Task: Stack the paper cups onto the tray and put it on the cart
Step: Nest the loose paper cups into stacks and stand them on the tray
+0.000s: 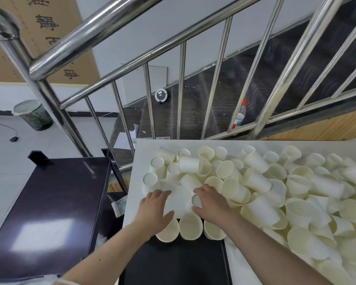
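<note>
Both hands, left (155, 210) and right (211, 204), grip cups (178, 202) lying above 3 upright cups (190, 226) on the black tray (177, 262).

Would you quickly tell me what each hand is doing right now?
Left hand: grips the side of a stack of paper cups.
Right hand: holds the same stack from the other side.

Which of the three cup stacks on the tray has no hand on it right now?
The middle stack, open mouth facing the camera. The left hand covers the left stack; the right hand lies over the right stack on the black tray.
</note>
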A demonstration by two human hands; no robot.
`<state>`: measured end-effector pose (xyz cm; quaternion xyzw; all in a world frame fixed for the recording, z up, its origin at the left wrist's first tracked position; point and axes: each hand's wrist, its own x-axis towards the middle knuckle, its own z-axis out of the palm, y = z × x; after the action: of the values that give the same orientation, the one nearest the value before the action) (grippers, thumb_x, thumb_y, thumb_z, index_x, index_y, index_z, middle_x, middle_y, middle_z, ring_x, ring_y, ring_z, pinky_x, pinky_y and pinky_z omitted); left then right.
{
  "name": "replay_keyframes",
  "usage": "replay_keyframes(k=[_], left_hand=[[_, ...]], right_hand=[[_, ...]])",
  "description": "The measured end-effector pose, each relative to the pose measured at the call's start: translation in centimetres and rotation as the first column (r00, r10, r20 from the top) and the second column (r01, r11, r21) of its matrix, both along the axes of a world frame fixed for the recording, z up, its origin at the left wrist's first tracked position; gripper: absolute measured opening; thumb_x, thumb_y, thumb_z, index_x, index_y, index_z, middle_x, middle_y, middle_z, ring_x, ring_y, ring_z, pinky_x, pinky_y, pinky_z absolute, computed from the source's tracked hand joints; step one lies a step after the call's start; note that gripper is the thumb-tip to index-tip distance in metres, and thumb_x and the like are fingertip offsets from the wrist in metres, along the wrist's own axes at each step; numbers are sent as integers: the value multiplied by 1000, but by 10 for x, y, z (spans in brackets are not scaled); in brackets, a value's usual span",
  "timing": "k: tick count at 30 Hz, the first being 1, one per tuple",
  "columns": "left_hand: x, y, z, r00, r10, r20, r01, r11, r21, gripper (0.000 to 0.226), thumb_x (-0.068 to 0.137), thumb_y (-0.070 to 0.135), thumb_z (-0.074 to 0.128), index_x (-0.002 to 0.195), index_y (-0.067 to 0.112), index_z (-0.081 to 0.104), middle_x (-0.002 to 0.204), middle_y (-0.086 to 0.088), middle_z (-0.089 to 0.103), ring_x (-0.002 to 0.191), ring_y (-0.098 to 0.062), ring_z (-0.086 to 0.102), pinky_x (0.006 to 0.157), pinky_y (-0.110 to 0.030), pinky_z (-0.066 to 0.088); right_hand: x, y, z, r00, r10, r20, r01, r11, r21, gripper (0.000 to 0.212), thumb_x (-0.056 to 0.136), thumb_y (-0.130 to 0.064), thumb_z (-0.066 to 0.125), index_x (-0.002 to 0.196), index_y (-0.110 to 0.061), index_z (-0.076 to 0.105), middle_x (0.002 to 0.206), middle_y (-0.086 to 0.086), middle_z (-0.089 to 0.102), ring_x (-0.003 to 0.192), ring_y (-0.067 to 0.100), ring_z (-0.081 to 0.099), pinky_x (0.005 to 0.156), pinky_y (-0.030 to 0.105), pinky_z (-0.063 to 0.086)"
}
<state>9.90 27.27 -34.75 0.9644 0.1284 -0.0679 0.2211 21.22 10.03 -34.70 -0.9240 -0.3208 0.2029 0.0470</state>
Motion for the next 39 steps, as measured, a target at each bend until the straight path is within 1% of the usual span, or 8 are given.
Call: replay_keyframes(k=[9, 15, 20, 24, 28, 31, 34, 39], left_hand=[[-7, 13, -3, 997, 69, -20, -69, 997, -31, 63, 89, 44, 53, 145, 29, 27, 144, 5, 36, 129, -19, 36, 107, -34, 33], [-5, 15, -7, 995, 101, 19, -97, 983, -158, 78, 80, 49, 66, 145, 27, 27, 143, 7, 36, 128, -15, 39, 104, -32, 38], [-1, 10, 1, 975, 179, 134, -113, 911, -396, 91, 70, 48, 76, 142, 32, 24, 138, 13, 37, 115, -5, 48, 92, -24, 45], [0, 8, 10, 954, 229, 195, -99, 852, -514, 81, 76, 47, 72, 140, 35, 24, 131, 19, 41, 109, 5, 50, 83, -15, 45], [1, 10, 12, 947, 236, 219, -102, 864, -493, 77, 77, 47, 71, 140, 34, 29, 127, 17, 44, 108, 0, 50, 80, -18, 49], [4, 15, 8, 940, 234, 250, -127, 916, -381, 78, 74, 47, 71, 141, 31, 32, 125, 14, 42, 111, -6, 46, 88, -23, 45], [7, 22, 6, 966, 203, 161, -174, 969, -178, 79, 78, 43, 67, 144, 29, 26, 130, 5, 38, 121, -15, 37, 91, -25, 41], [10, 27, 0, 987, 159, -37, -158, 987, 13, 78, 82, 42, 61, 146, 27, 18, 134, 0, 33, 124, -20, 33, 89, -28, 46]], right_hand=[[4, 14, -11, 998, -32, -47, 31, 999, -29, 50, 90, -30, 56, 137, -18, 44, 133, 2, 42, 120, 22, 42, 94, 34, 45], [4, 20, 14, 966, -209, -155, 250, 909, 334, 47, 87, -32, 63, 132, -21, 53, 128, -7, 50, 117, 14, 50, 95, 26, 42], [3, 27, 34, 641, -230, -732, 722, 504, 474, 25, 90, -20, 65, 115, -17, 66, 109, -1, 65, 91, 12, 62, 69, 23, 52], [2, 28, 31, 409, -129, -903, 852, 409, 327, 26, 94, -14, 59, 118, -7, 65, 105, 10, 67, 86, 22, 65, 67, 29, 53], [1, 26, 25, 345, -71, -936, 868, 403, 290, 22, 95, -15, 56, 113, -8, 68, 97, 9, 68, 84, 22, 65, 74, 34, 54], [2, 28, 21, 554, -210, -805, 774, 487, 405, 14, 92, -25, 63, 103, -19, 70, 101, -1, 71, 90, 14, 67, 75, 29, 53], [10, 26, 14, 881, -345, -323, 473, 659, 585, 20, 87, -33, 68, 105, -24, 65, 104, -12, 62, 92, 5, 58, 74, 13, 43], [38, 33, 19, 949, -210, 234, 81, 883, 461, 52, 83, -23, 68, 133, -18, 53, 135, 0, 44, 125, 20, 40, 93, 31, 44]])
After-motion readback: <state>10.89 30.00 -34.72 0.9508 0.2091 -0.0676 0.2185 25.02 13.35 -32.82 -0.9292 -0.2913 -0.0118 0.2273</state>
